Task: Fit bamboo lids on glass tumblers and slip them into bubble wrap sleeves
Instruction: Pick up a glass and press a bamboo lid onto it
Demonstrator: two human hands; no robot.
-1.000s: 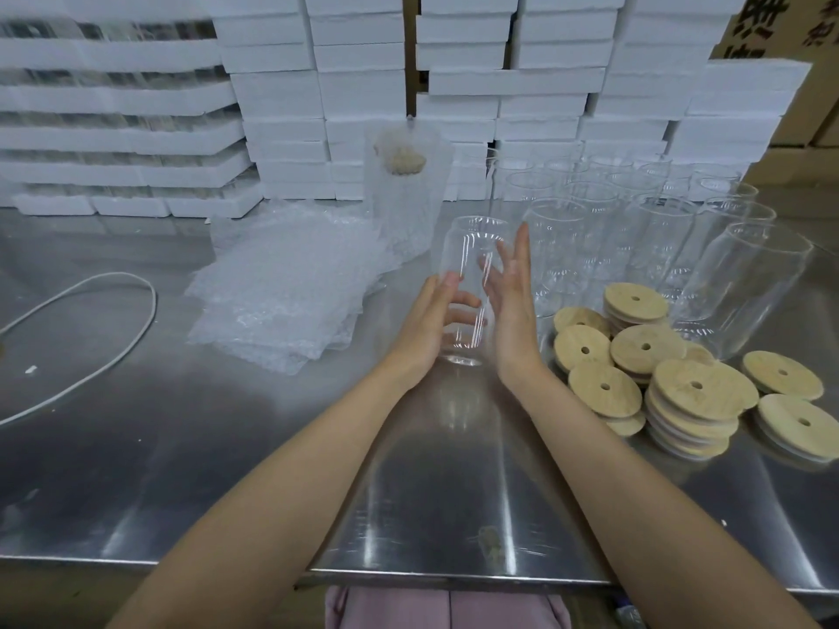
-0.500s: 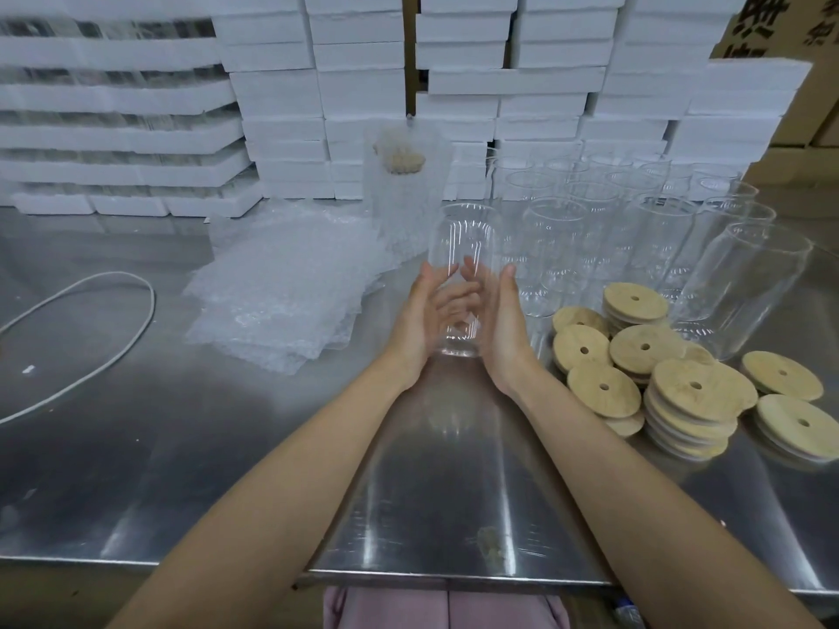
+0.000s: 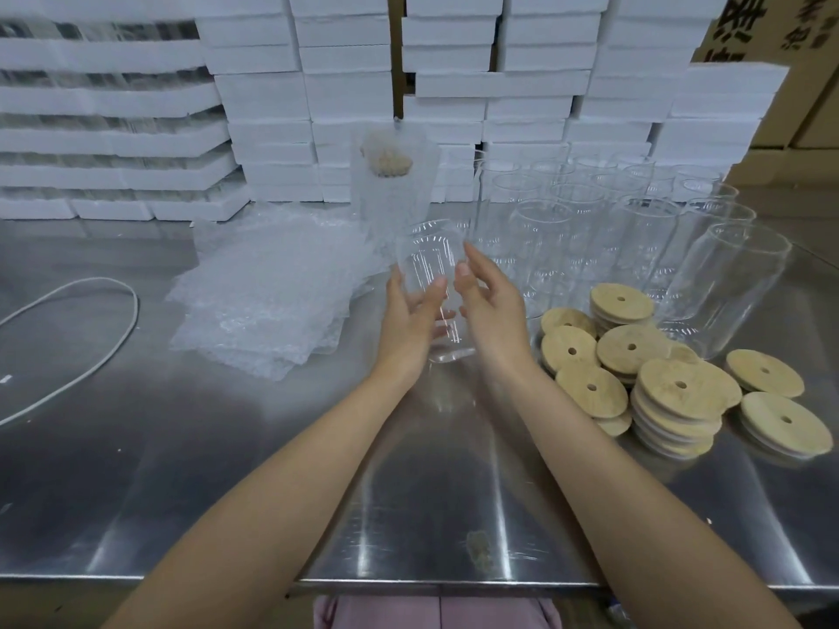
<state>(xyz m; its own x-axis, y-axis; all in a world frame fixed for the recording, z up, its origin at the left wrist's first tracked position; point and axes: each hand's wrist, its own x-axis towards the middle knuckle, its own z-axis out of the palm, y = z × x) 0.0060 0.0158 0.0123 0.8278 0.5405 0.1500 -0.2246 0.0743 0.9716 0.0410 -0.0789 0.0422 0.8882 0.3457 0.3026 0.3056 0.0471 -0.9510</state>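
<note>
A clear glass tumbler (image 3: 429,265) with no lid stands between my two hands, just above or on the steel table. My left hand (image 3: 408,320) wraps its fingers and thumb round the tumbler's left side. My right hand (image 3: 488,301) is at its right side with fingers loosely bent, touching or nearly touching the glass. Bamboo lids (image 3: 681,392) with centre holes lie in stacks to the right. Flat bubble wrap sleeves (image 3: 268,301) are piled to the left. A tumbler in a sleeve with a lid on (image 3: 390,188) stands behind.
Several empty tumblers (image 3: 635,229) crowd the back right of the steel table (image 3: 227,469). White foam boxes (image 3: 354,84) are stacked along the back. A white cord (image 3: 109,329) loops at the left. Cardboard cartons (image 3: 794,47) stand at the far right.
Both hands have shifted round the tumbler, which has tilted and moved slightly. The right hand's straight fingers have curled and drawn a little away from the glass.
</note>
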